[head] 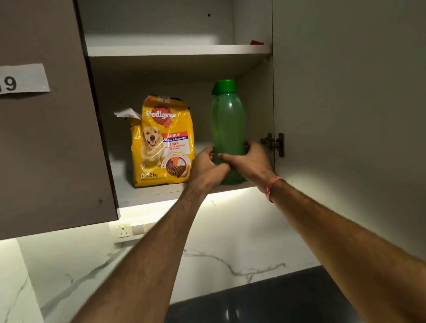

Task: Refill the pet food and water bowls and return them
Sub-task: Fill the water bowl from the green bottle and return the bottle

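Note:
A green plastic water bottle (226, 119) with a green cap stands upright on the lower shelf (158, 192) of an open wall cabinet. Both hands wrap its lower half: my left hand (207, 169) from the left, my right hand (251, 162) from the right, with a red thread on that wrist. To the bottle's left stands a yellow Pedigree dog food bag (162, 142), its top torn open. No bowls are in view.
The open cabinet door (360, 98) hangs at the right, its hinge (274, 143) close to my right hand. A shut door (33, 124) labelled S 19 is at the left. Upper shelf (172, 51) holds a small red item. Below are a marble backsplash, a wall socket (123, 231) and a dark counter (256, 308).

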